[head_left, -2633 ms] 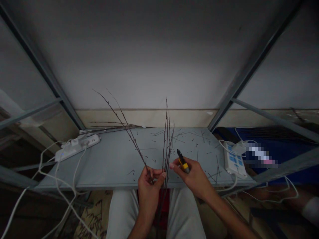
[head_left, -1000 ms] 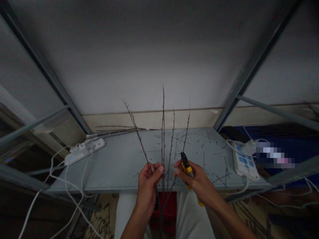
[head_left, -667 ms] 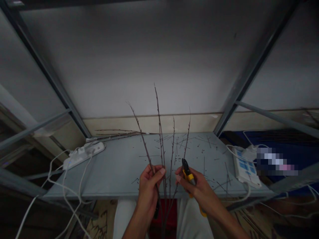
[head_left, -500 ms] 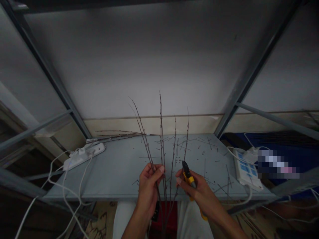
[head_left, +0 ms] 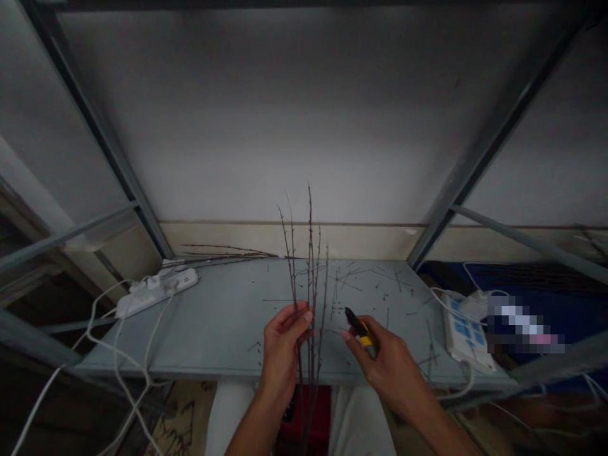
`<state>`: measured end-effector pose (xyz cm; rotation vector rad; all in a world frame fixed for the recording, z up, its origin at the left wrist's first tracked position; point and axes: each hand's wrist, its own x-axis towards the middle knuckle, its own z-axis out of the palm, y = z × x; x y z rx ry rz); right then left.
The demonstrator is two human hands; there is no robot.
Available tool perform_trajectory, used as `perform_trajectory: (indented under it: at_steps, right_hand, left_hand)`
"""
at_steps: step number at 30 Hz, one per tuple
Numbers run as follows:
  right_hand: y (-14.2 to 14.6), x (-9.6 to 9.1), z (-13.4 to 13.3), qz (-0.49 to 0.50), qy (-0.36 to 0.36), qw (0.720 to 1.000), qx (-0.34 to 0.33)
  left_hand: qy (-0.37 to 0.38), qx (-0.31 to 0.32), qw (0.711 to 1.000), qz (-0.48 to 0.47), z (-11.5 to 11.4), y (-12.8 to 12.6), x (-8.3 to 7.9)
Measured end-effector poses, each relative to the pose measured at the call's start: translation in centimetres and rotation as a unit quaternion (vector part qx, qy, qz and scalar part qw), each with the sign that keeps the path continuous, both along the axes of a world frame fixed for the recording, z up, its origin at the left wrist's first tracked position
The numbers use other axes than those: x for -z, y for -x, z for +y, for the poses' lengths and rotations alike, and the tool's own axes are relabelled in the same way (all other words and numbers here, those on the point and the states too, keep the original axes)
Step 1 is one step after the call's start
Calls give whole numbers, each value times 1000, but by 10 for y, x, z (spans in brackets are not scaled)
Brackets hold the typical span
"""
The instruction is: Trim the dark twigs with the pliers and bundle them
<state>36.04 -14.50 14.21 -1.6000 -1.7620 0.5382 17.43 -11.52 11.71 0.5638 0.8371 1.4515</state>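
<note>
Several thin, budded branches (head_left: 310, 266) stand upright in front of me, their lower ends running down between my legs. My left hand (head_left: 285, 345) is closed round them, thumb pressed across the stems. To its right, apart from the branches, my right hand (head_left: 387, 354) is wrapped round pruning shears (head_left: 365, 335) with yellow handles and a dark blade pointing up and left. The palm hides most of the handles. Cut twig pieces (head_left: 344, 275) lie scattered on the grey metal tabletop (head_left: 218, 335) around both hands.
More branches (head_left: 228, 254) lie at the table's back left. A white power strip (head_left: 159, 292) with trailing cables is on the left, another power strip (head_left: 468, 332) on the right. Metal frame posts (head_left: 152, 228) rise at both sides. Below is a red object (head_left: 316, 415) between my legs.
The spread branches have come closer together. My right hand has moved slightly right, off the rightmost branch, still with the shears. My left hand keeps its hold.
</note>
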Motion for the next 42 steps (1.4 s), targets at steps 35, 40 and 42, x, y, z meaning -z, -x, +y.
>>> perform_trajectory:
  at_steps: [35,40,42]
  right_hand:
    - [4,-33,55,-309,-61,946,-76]
    - [11,-47,54,25,-26,996,-78]
    - [17,-55,55,84,-33,993,-77]
  left_hand:
    - [-58,-47,984,159,7,4,-6]
    - [-71,-41,982,168,7,4,-7]
    - [-74,-39,981,173,5,1,-8]
